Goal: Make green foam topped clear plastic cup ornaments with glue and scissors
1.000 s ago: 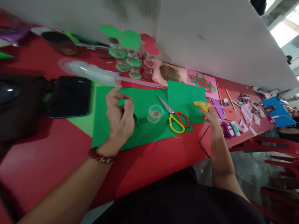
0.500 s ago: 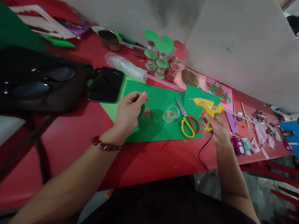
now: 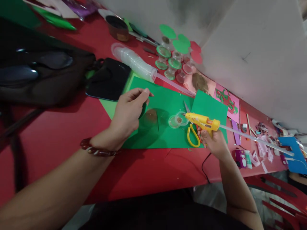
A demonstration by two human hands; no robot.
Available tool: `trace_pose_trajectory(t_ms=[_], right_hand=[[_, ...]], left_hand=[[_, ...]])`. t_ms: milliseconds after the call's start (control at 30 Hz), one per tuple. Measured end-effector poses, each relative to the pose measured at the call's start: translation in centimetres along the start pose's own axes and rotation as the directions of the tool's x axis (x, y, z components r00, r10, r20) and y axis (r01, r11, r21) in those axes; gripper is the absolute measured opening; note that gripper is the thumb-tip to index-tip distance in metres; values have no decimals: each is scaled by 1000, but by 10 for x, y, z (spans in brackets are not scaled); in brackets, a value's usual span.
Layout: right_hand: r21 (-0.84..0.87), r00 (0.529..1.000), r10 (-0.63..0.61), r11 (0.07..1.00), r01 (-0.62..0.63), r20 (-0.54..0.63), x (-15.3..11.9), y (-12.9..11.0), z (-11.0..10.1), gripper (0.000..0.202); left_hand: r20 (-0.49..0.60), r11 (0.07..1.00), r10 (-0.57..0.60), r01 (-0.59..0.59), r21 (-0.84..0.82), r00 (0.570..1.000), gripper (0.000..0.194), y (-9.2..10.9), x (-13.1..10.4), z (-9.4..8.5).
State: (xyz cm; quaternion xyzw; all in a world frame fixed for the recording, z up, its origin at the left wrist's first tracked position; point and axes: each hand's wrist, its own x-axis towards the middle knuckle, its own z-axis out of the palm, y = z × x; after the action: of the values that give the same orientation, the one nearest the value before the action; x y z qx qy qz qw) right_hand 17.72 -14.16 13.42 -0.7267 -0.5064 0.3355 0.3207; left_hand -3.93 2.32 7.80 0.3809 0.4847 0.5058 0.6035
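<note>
My right hand (image 3: 212, 140) is wrapped round the handle of a yellow glue gun (image 3: 200, 120), a long clear glue stick trailing from its back. Its nozzle points left, at the rim of a small clear plastic cup piece (image 3: 176, 121) lying on a green sheet (image 3: 153, 137). Above the sheet's left part, my left hand (image 3: 131, 108) is closed in a pinch; what its fingers hold, if anything, is hidden. Scissors (image 3: 193, 137) with yellow and orange handles lie partly under the glue gun.
Behind stand several cup shapes with green and red discs (image 3: 174, 64). A stack of clear cups (image 3: 137, 62), a black phone (image 3: 109, 80) and a dark bag (image 3: 48, 70) lie left. Paper scraps (image 3: 263, 143) and a purple box (image 3: 240, 158) lie right. A cord hangs over the table's front edge.
My right hand has moved left with the glue gun, bringing the nozzle to the clear cup piece and over the scissors. My left hand stays pinched. The view has shifted slightly.
</note>
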Motion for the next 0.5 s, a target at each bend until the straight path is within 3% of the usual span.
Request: trace_pose_trajectory(t_ms=[200,500], right_hand=[[-27,998,56,998,-55,20,1,6,-3,73],[-84,996,92,992,-89,24,7,5,-5,72]], left_hand=[[45,997,-75,74,22,996,41,5,-5,0],[118,997,-66,69,-22,991,40,-3,-2,-1]])
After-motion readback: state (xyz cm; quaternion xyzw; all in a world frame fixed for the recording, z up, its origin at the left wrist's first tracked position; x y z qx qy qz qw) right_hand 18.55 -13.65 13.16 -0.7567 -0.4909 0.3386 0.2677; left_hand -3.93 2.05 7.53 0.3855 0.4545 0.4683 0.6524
